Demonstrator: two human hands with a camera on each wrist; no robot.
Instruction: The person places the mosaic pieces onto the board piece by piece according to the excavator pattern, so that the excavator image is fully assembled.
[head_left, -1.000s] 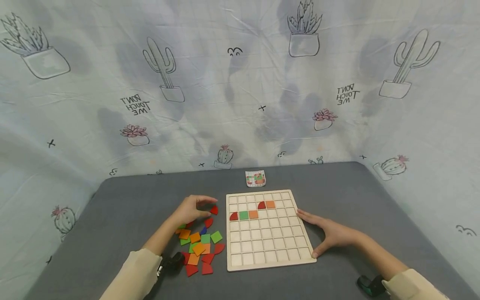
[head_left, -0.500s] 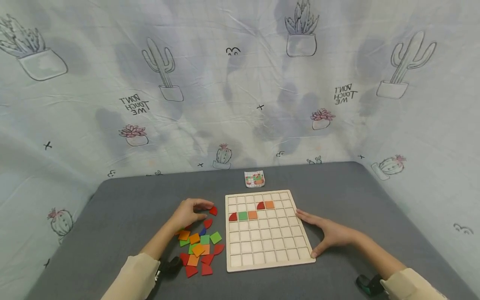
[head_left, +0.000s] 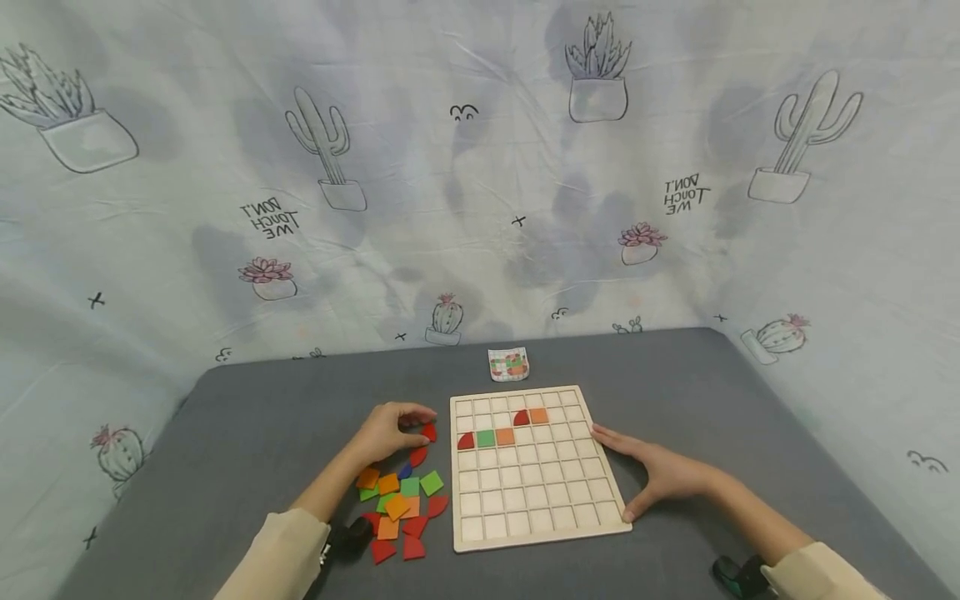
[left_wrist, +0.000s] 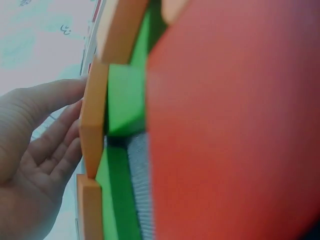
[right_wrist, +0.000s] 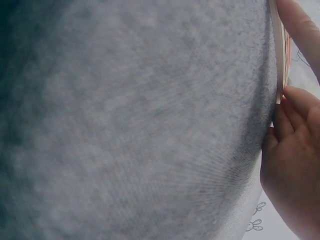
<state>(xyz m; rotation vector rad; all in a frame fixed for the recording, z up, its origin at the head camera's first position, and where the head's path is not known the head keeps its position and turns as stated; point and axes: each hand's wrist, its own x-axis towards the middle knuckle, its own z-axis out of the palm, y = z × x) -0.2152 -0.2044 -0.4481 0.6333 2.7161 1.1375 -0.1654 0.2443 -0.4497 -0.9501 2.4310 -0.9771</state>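
Five tiles point(head_left: 486, 438) on our board point(head_left: 533, 475)! Right hand point(head_left: 663, 469), fingers point(head_left: 615, 440) apart, touches its right edge; left hand point(head_left: 382, 433), grip unclear, at one red piece point(head_left: 430, 431).

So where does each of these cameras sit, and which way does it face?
Head: on the head, facing forward and down at the wooden grid board; left hand, right hand and forearms show.
Left wrist: on that wrist, looking over orange tiles, green tiles and a red tile; the left hand shows.
Right wrist: on that wrist, looking across the gray tabletop; the right hand shows.
Head and left wrist share the left hand.
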